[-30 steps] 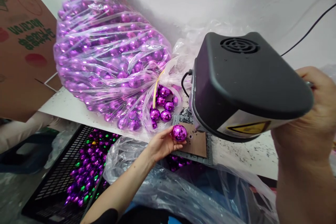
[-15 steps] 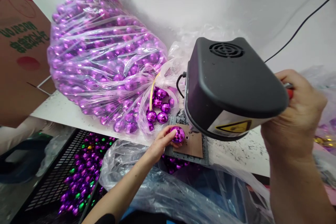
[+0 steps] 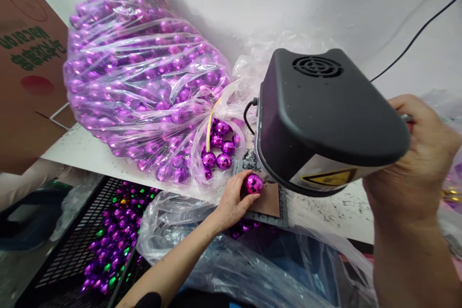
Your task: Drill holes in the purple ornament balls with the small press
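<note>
A: Moved since half a second ago: left hand (image 3: 233, 202) has slid the small faceted purple mirror ball (image 3: 254, 183) further onto the brown square plate (image 3: 269, 200), under the black machine head (image 3: 325, 115).

B: Grip?

A: Fingers curled round the ball, holding it. Right hand (image 3: 420, 154) is closed on a red-tipped handle behind the head.

B: Containers?

A: Big clear plastic bag (image 3: 144, 72), full of purple balls, mouth spilling a few. Black crate (image 3: 72, 250) below holds purple and green ones.

B: Writing?

A: Yellow warning triangle label (image 3: 330, 177); green print on the cardboard box (image 3: 25, 82), unreadable.

B: Room?

A: Plate sits at the white table (image 3: 90, 147) edge, bag just beside.
</note>
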`<state>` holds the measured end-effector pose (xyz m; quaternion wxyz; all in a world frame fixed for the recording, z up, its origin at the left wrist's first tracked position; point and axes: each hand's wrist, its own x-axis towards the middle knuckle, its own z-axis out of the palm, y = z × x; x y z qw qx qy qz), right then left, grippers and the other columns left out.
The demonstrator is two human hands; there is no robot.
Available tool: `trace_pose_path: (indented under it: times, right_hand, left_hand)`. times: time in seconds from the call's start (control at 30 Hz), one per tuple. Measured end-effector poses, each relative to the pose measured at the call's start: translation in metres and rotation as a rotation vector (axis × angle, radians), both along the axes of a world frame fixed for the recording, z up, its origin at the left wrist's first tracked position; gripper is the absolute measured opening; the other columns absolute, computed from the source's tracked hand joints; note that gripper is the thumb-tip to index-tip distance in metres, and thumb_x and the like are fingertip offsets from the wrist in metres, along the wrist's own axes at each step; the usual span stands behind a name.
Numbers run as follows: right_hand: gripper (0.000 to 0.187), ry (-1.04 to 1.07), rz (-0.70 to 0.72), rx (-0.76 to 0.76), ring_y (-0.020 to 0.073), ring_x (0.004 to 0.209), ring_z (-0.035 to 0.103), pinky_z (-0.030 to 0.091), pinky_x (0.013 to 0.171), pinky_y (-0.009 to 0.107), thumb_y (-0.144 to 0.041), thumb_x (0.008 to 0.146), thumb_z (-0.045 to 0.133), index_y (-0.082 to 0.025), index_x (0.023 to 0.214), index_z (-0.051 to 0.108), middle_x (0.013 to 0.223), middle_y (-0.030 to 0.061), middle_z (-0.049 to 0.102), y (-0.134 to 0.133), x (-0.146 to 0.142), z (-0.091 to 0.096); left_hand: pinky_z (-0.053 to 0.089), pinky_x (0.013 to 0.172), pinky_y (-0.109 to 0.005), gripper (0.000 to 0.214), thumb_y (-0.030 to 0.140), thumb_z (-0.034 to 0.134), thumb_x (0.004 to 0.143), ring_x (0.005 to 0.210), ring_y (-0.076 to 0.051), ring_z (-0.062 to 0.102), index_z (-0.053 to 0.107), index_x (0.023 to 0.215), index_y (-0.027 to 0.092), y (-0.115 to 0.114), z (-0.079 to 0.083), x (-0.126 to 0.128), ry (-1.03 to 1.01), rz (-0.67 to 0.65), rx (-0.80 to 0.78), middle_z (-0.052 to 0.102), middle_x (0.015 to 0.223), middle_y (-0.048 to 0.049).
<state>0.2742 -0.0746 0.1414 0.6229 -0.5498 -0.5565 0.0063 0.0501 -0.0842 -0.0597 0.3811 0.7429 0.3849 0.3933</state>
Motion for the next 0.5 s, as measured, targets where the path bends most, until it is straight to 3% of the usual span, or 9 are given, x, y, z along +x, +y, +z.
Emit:
trace_pose_path:
  times: [0.27, 0.33, 0.5]
  right_hand:
    - [0.025, 0.004, 0.022, 0.003, 0.0017, 0.061, 0.037, 0.026, 0.054, 0.017, -0.033, 0.088, 0.065, -0.014, 0.073, 0.059, 0.063, -0.0039, 0.042, -0.001, -0.002, -0.001]
    - [0.025, -0.012, 0.02, -0.002, 0.0017, 0.062, 0.037, 0.026, 0.054, 0.017, -0.033, 0.088, 0.064, -0.014, 0.074, 0.059, 0.063, -0.0039, 0.042, -0.001, -0.002, 0.0]
    - [0.029, -0.02, 0.027, -0.017, 0.002, 0.06, 0.036, 0.026, 0.053, 0.017, -0.037, 0.089, 0.063, -0.015, 0.072, 0.059, 0.062, -0.0039, 0.041, -0.001, -0.002, 0.002]
  left_hand:
    - [0.042, 0.109, -0.05, 0.048, 0.02, 0.063, 0.092, 0.124, -0.03, 0.055, 0.048, 0.138, 0.02, 0.0, 0.005, 0.013, 0.186, -0.023, 0.324, 0.061, 0.133, -0.0138]
    - [0.042, 0.109, -0.051, 0.046, 0.019, 0.064, 0.091, 0.123, -0.03, 0.055, 0.051, 0.135, 0.02, -0.002, 0.006, 0.017, 0.227, 0.005, 0.316, 0.061, 0.133, -0.0137]
    - [0.042, 0.109, -0.054, 0.045, 0.031, 0.072, 0.087, 0.12, -0.031, 0.057, 0.057, 0.127, 0.02, -0.003, 0.012, 0.027, 0.2, 0.022, 0.129, 0.064, 0.124, -0.0124]
